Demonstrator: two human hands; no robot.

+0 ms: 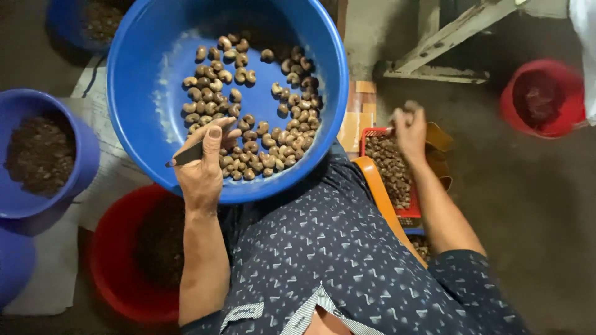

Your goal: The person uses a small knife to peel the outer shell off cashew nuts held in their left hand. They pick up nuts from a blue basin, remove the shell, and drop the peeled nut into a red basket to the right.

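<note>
We see the large round blue plastic basin (155, 80) on the lap, holding a fair scatter of pale curved cashew kernels (261, 133) over its right half; we judge the sorting or shelling well begun but far from finished, since the small red plastic crate (406, 211) at the right is full of brown unshelled nuts (388, 167). The left hand (202, 170) rests on the basin's near rim, clenched around a small dark-bladed knife (186, 155). The right hand (410, 130) is over the crate, fingers curled around something blurred (we cannot tell whether it grips nuts). Round about stand a blue bucket of dark husk (43, 155), a red bucket (124, 260) below the basin, and another red bucket (543, 99) far right, well apart. Nothing blocks the reach between crate and basin.
</note>
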